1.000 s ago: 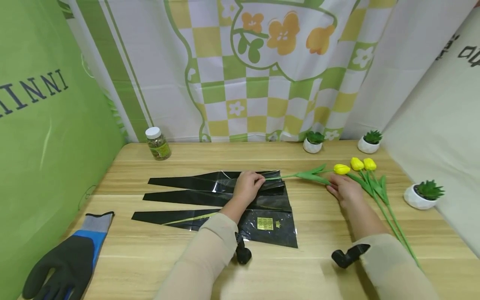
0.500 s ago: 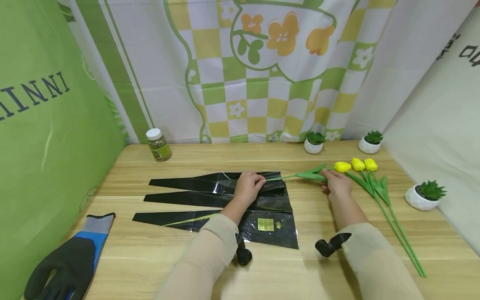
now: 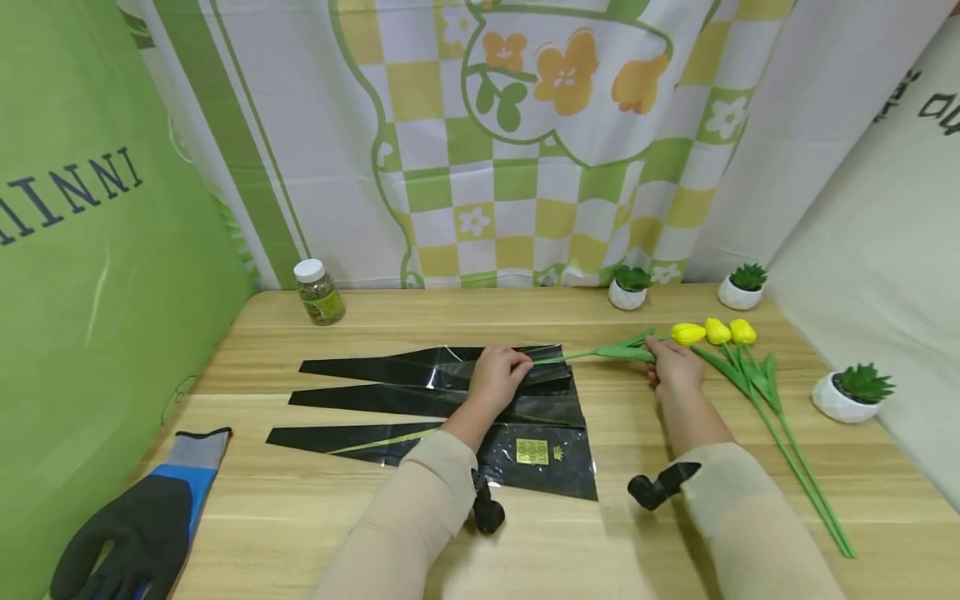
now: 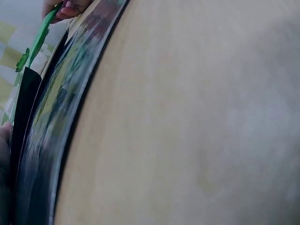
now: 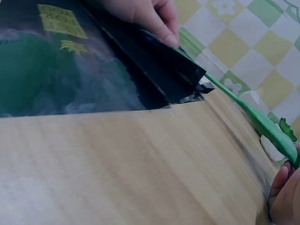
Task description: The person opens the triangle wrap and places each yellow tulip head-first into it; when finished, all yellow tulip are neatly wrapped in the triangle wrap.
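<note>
A yellow tulip [image 3: 687, 334] lies nearly level across the middle, its stem end over the uppermost of several black flower sleeves [image 3: 495, 458]. With thumb and fingers my left hand [image 3: 495, 377] pinches the lower stem on that sleeve; whether it also grips the film cannot be seen. My right hand [image 3: 677, 367] holds the same tulip by its leaves, just below the bloom. In the right wrist view the green stem [image 5: 225, 85] runs from the sleeve's edge to the right fingers. Two more yellow tulips [image 3: 729, 331] lie to the right of that hand.
Small potted succulents stand at the back [image 3: 627, 287], in the back right corner [image 3: 742, 286] and at the right edge [image 3: 851, 392]. A white-capped jar [image 3: 320, 293] is at the back left. A dark work glove [image 3: 135, 521] lies front left on the wooden table [image 3: 570, 550].
My right hand has shifted left along the tulip, from beside the bloom to the leaves. The left hand has stayed at the stem end.
</note>
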Tool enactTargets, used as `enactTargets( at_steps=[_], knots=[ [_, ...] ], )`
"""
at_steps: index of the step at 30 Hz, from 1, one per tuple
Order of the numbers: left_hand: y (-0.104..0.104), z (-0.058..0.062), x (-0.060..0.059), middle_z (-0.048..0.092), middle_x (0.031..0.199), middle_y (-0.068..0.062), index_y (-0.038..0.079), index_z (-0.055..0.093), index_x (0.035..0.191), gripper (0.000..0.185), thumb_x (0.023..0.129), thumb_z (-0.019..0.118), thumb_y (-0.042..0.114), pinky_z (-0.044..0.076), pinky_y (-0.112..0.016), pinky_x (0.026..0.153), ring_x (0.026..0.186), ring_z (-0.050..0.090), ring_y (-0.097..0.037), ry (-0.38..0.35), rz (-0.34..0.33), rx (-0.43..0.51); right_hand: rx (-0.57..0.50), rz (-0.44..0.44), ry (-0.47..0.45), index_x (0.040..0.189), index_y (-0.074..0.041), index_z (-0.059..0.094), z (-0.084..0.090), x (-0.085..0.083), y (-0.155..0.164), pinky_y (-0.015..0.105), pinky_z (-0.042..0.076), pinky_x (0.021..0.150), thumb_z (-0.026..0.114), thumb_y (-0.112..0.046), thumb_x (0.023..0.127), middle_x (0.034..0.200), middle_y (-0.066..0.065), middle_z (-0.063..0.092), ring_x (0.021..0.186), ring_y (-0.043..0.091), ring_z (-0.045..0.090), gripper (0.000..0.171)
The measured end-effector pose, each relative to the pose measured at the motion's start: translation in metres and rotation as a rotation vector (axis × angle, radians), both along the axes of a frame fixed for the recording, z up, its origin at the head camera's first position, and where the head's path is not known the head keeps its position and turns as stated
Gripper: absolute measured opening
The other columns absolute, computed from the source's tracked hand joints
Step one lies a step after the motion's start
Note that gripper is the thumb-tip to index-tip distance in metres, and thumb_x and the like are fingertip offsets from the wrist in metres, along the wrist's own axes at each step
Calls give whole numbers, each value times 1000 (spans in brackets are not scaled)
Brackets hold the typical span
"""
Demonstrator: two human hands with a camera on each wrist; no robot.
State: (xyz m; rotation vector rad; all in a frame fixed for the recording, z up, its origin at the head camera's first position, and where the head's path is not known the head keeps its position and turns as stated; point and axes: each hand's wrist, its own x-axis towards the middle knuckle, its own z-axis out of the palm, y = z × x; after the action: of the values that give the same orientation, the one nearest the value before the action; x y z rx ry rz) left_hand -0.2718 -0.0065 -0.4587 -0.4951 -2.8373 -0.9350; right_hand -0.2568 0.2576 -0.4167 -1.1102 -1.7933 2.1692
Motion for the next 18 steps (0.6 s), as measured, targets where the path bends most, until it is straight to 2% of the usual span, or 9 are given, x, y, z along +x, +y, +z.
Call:
enactTargets(
  at_steps=[4, 9, 18],
  knots=[
    [0, 1, 1, 70, 111, -2, 17, 75, 109, 22, 98, 61, 28, 51, -38, 98, 110, 60, -23, -12, -3, 34, 12, -1, 43, 85, -15, 59, -2, 1, -4, 16, 45, 45, 70, -22, 91, 72, -8, 55, 50, 3, 49, 14],
    [0, 0, 1, 71, 111, -3, 16, 75, 111, 22, 97, 62, 27, 50, -38, 100, 111, 60, -23, 13, -2, 46, 65, 21, 80, 90, -14, 58, -5, 4, -15, 13, 48, 52, 68, -23, 92, 84, -9, 53, 62, 1, 50, 14],
    [0, 2, 3, 70, 112, -2, 17, 74, 113, 24, 98, 60, 30, 51, -39, 94, 107, 61, -22, 12, 10, 63, 153, 97, 107, 101, -12, 59, -9, 5, -43, 13, 50, 60, 66, -26, 94, 91, -7, 54, 71, 1, 51, 17]
  ],
)
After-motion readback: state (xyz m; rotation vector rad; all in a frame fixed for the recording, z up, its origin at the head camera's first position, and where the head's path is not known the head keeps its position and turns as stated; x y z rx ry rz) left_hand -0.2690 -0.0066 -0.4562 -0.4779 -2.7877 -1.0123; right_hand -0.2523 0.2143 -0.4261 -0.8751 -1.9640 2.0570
